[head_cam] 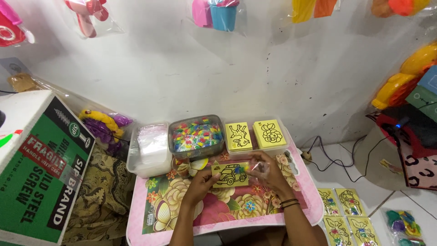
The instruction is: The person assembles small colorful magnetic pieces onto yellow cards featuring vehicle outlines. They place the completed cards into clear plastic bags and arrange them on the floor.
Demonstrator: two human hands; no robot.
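On the small pink table (305, 191) with a flowered top, my left hand (200, 182) pinches the left edge of a yellow card with a black car outline (230, 174). At the card's right end my right hand (268, 171) grips it together with a thin clear plastic sleeve and a few small coloured packets (241, 169). Both hands hover just above the tabletop. Directly behind them a clear tray holds two stacks of yellow picture cards (255, 134).
A clear tub of coloured packets (196, 135) and a box of clear plastic bags (152, 146) stand at the table's back. A green and white cardboard box (41, 168) sits left. Finished yellow cards (348, 214) lie on the floor at right, near cables (327, 157).
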